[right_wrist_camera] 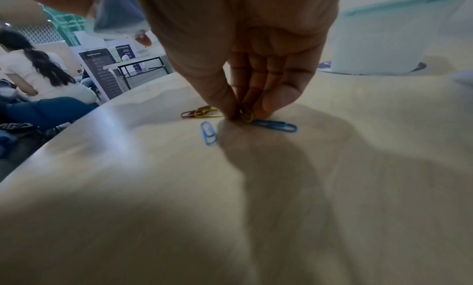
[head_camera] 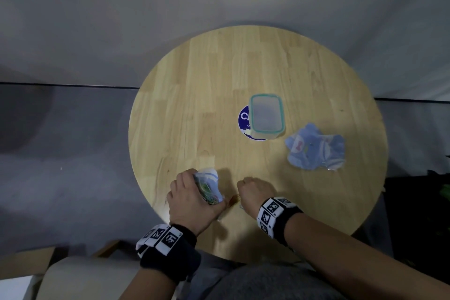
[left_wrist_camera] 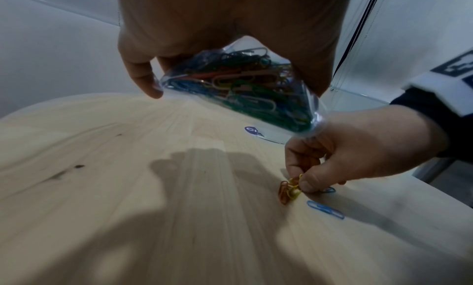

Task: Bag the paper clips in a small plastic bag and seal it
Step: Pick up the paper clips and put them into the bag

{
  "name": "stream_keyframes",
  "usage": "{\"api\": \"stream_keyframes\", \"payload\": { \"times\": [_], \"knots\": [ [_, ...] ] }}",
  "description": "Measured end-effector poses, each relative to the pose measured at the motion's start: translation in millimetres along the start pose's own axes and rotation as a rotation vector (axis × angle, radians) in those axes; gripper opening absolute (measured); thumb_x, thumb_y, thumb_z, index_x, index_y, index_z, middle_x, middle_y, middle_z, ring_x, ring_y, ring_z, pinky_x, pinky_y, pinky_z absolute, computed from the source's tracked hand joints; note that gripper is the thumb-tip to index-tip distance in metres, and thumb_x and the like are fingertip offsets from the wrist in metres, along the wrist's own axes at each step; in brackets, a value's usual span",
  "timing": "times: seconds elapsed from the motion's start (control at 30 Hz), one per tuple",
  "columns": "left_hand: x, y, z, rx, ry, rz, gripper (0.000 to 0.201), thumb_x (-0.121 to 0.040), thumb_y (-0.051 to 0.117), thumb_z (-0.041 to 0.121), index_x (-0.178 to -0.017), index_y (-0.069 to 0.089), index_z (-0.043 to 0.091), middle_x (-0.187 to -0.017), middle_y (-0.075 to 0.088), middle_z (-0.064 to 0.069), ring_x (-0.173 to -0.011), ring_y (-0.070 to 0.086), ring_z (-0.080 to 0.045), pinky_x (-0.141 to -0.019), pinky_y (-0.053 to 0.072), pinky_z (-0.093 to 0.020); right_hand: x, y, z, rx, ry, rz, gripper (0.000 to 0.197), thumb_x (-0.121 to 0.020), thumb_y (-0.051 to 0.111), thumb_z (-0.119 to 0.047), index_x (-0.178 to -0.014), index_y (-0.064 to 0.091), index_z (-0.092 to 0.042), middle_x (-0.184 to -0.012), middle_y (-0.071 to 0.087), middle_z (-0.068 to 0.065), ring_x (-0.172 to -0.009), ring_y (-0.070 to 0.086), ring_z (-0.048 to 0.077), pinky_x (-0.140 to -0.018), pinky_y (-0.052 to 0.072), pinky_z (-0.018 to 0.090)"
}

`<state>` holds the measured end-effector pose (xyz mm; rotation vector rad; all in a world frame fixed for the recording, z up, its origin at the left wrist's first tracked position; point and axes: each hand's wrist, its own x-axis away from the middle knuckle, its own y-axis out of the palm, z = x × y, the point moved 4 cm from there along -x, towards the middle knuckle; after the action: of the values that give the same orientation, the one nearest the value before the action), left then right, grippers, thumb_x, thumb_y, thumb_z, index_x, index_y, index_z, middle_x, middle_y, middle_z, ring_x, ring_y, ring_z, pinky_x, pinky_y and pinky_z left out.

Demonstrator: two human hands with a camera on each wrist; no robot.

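Note:
My left hand [head_camera: 192, 198] grips a small clear plastic bag [head_camera: 209, 187] stuffed with coloured paper clips [left_wrist_camera: 238, 85], held just above the round wooden table [head_camera: 255, 75]. The bag [left_wrist_camera: 245, 91] hangs between my thumb and fingers. To its right, my right hand [head_camera: 253, 192] reaches down to the tabletop and pinches a yellow paper clip [right_wrist_camera: 247, 115] between thumb and fingertips. Loose clips lie around it: a brown and yellow pair [right_wrist_camera: 198, 113] and two blue clips [right_wrist_camera: 209, 133] [right_wrist_camera: 277, 126]. In the left wrist view the brown clip [left_wrist_camera: 283, 192] and a blue clip [left_wrist_camera: 325, 209] show beside my right hand [left_wrist_camera: 358, 148].
A clear lidded container with a teal rim [head_camera: 267, 117] stands mid-table on a round blue sticker [head_camera: 243, 118]. A heap of crumpled blue-printed plastic bags [head_camera: 316, 146] lies at the right. A seated person [right_wrist_camera: 38, 67] is in the background beyond the table edge.

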<state>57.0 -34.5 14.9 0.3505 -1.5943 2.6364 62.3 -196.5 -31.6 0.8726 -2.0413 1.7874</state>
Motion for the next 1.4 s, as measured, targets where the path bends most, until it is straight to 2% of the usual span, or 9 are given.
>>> {"api": "stream_keyframes", "payload": {
  "times": [0.17,0.3,0.4,0.6,0.73,0.83,0.93,1.03,1.4],
  "knots": [
    [1,2,7,-0.001,0.012,-0.027,0.101,-0.043,0.05,0.078,-0.119,0.042,0.013,-0.108,0.046,-0.003,-0.103,0.046,-0.028,-0.083,0.039,-0.04,5,-21,20,-0.269,0.078,0.109,0.016,-0.086,0.055,-0.018,-0.099,0.06,-0.01,-0.103,0.065,0.011,-0.096,0.061,0.032,-0.079,0.047,0.034],
    [0,12,10,-0.022,0.061,-0.034,0.096,-0.047,0.067,0.076,-0.117,0.041,0.016,-0.106,0.047,-0.001,-0.099,0.047,-0.027,-0.08,0.041,-0.039,17,-60,30,-0.789,0.146,0.304,0.008,-0.078,0.067,-0.016,-0.084,0.067,-0.021,-0.068,0.063,-0.007,-0.075,0.063,0.019,-0.075,0.052,0.03],
    [-3,17,20,-0.017,0.097,-0.033,0.095,-0.047,0.066,0.074,-0.117,0.042,0.014,-0.105,0.047,-0.003,-0.096,0.048,-0.029,-0.077,0.041,-0.039,26,-94,21,-0.94,0.075,0.392,0.014,-0.07,0.074,-0.011,-0.075,0.066,-0.022,-0.054,0.056,-0.006,-0.059,0.058,0.013,-0.07,0.052,0.03],
    [-10,16,40,0.051,0.11,-0.008,0.092,-0.045,0.067,0.065,-0.116,0.042,0.013,-0.105,0.046,-0.004,-0.098,0.046,-0.028,-0.077,0.041,-0.039,33,-113,6,-0.901,0.006,0.327,0.005,-0.073,0.075,-0.02,-0.073,0.071,-0.02,-0.062,0.067,-0.007,-0.061,0.062,0.009,-0.066,0.053,0.029],
    [-11,16,42,0.11,0.097,0.001,0.095,-0.042,0.06,0.069,-0.115,0.044,0.01,-0.104,0.046,-0.005,-0.098,0.047,-0.03,-0.079,0.044,-0.042,31,-116,30,-1.134,-0.003,0.41,0.006,-0.08,0.067,-0.008,-0.077,0.071,-0.011,-0.064,0.069,-0.002,-0.051,0.056,0.009,-0.053,0.047,0.021],
    [-11,17,40,0.114,0.09,-0.002,0.096,-0.043,0.06,0.07,-0.116,0.045,0.01,-0.106,0.046,-0.005,-0.1,0.047,-0.03,-0.08,0.044,-0.041,21,-92,55,-0.92,0.081,0.417,0.011,-0.079,0.062,-0.002,-0.081,0.067,-0.012,-0.068,0.068,-0.001,-0.061,0.062,0.011,-0.063,0.049,0.027],
    [-13,15,35,0.116,0.067,0.013,0.096,-0.042,0.061,0.067,-0.117,0.044,0.01,-0.107,0.046,-0.005,-0.102,0.047,-0.031,-0.08,0.043,-0.041,13,-45,56,-0.422,0.061,0.1,0.019,-0.081,0.062,-0.011,-0.1,0.063,-0.012,-0.099,0.068,0.01,-0.095,0.062,0.029,-0.083,0.05,0.035],
    [-15,10,24,0.106,0.038,0.027,0.092,-0.043,0.06,0.066,-0.115,0.043,0.01,-0.106,0.046,-0.005,-0.1,0.047,-0.031,-0.079,0.042,-0.04,12,-13,46,-0.088,-0.042,-0.035,0.023,-0.087,0.059,-0.018,-0.108,0.06,-0.009,-0.11,0.061,0.011,-0.104,0.057,0.033,-0.088,0.049,0.039],
    [-14,0,6,0.084,-0.01,0.034,0.095,-0.042,0.057,0.068,-0.115,0.044,0.01,-0.107,0.047,-0.007,-0.102,0.046,-0.032,-0.08,0.04,-0.04,12,8,36,0.06,-0.027,-0.111,0.034,-0.082,0.057,-0.009,-0.116,0.051,-0.009,-0.12,0.053,0.013,-0.11,0.052,0.033,-0.087,0.048,0.044]
  ]
}}
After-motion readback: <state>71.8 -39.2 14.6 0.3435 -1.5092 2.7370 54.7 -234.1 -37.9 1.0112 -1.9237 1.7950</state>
